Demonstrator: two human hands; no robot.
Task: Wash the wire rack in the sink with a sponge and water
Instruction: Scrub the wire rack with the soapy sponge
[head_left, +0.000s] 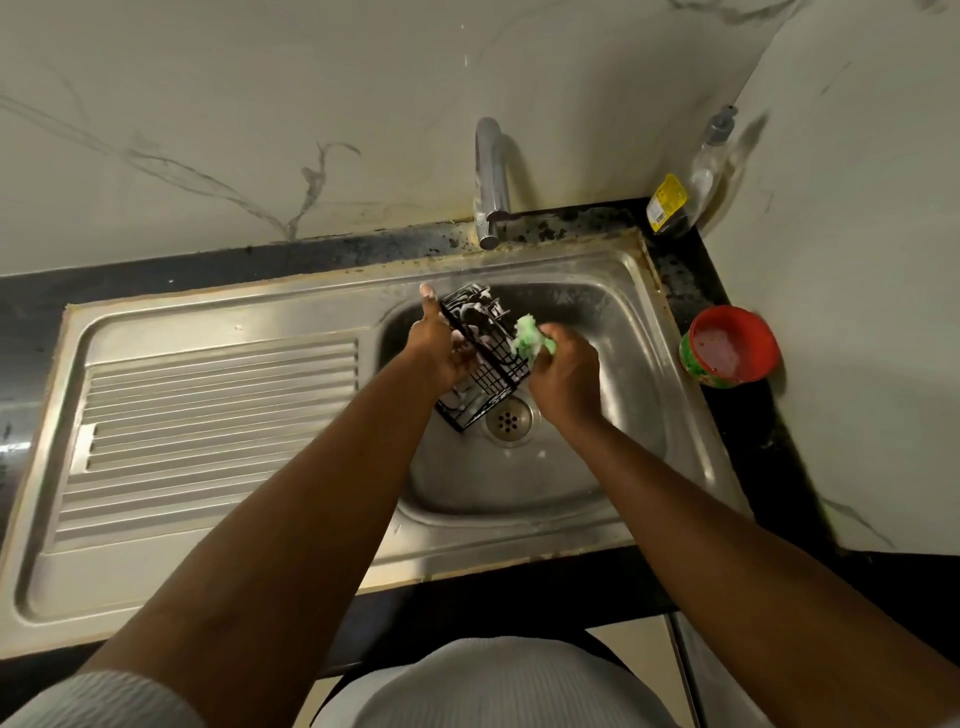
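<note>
A black wire rack (488, 374) is held tilted over the steel sink basin (613, 395), just above the drain (508, 419). My left hand (439, 348) grips the rack's left side, thumb pointing up. My right hand (566, 379) is closed on a soapy green sponge (530, 338) that presses against the rack's right edge. White foam clings to the rack's wires and to the sponge. No water is visible running from the tap (491, 182).
A ribbed steel drainboard (208, 431) lies left of the basin. On the black counter to the right stand a red-and-green tub of paste (730, 347) and, in the back corner, a clear pump bottle (701, 176) beside a yellow-labelled bottle (667, 205). Marble walls close in behind and right.
</note>
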